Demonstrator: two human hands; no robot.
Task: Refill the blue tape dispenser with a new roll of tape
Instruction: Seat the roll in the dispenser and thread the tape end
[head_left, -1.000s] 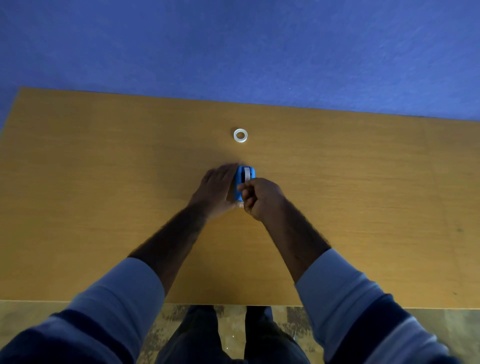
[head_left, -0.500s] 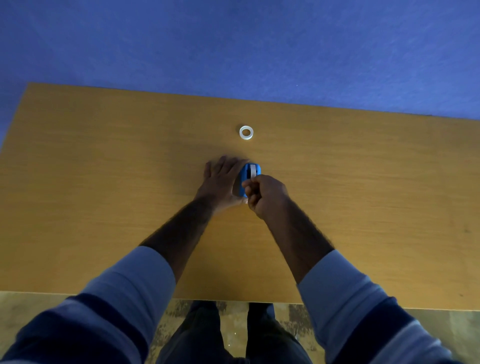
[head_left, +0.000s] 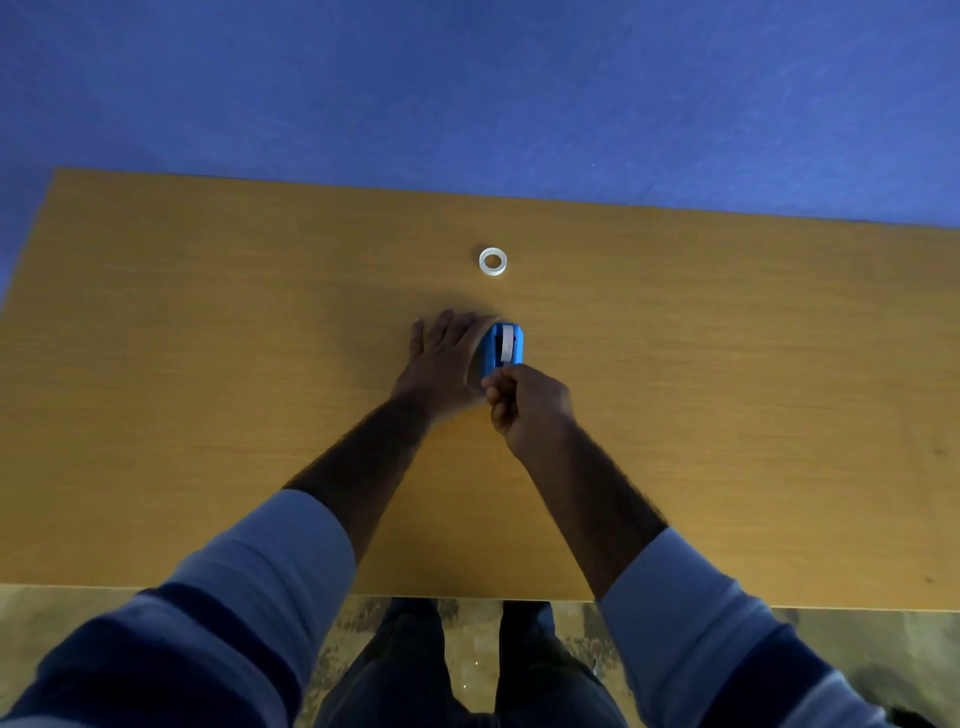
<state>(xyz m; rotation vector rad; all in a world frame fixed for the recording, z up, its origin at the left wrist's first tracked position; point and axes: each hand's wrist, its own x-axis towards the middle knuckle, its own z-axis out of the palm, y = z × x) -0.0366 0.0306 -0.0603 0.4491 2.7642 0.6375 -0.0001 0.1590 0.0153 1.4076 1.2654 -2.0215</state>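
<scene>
Blue tape dispenser (head_left: 501, 349) sits on the wooden worktop (head_left: 727, 364) just above centre, a pale strip of tape visible along its top. A small whitish ring (head_left: 492, 261) lies flat at 12 o'clock from the dispenser, apart from it; cannot tell whether it is a spare roll or an empty core.

Risks, as judged from here:
- The dispenser looks small and light. If the right hand pulls harder than the left hand presses, the body may skid or tip toward 6 o'clock.
- The pinch point is hidden. If tape is being drawn out, the free end could snap back onto the roll or stick to a fingertip.
- A jerk could send the roll out of its cradle, if it is not fully seated.
- The ring at 12 o'clock is in the sweep path if the dispenser lurches forward.

Fingers:
- Left hand (head_left: 444, 358): fingers extended and lying close together, flat against the dispenser's 9 o'clock side and the worktop, bracing rather than gripping.
- Right hand (head_left: 527, 402): fingers curled tight into a pinch at the dispenser's 6 o'clock end, touching it. Likely holding the tape end, but what is between them cannot be seen.
</scene>
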